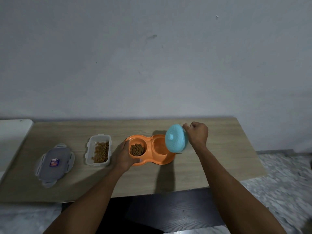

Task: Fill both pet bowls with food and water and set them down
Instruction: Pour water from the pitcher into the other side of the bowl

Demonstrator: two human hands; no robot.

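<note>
**Double bowl steadied on the table, blue jug tipped over its right well**

At the far left, a white surface [11, 137] butts against the wooden table [185, 176]. On the table's left part lies a grey lid [54, 164] with side clips and a small label, flat and apart from its tub. To its right stands the open clear tub [98, 149], with brown kibble [101, 152] spread along its floor.

Next comes the left hand [124, 157], curled around the left end of the orange double bowl [166, 160], thumb on the near rim and fingers on the far rim. The bowl rests on the table near its middle. Its left well holds a heap of kibble; whether the right well holds water cannot be told.

Over the right well hangs a blue jug [176, 138], tipped on its side so its round patterned face with a central knob turns toward the camera. The right hand [197, 134] is closed in a fist on the jug's far right side, holding it.
</note>
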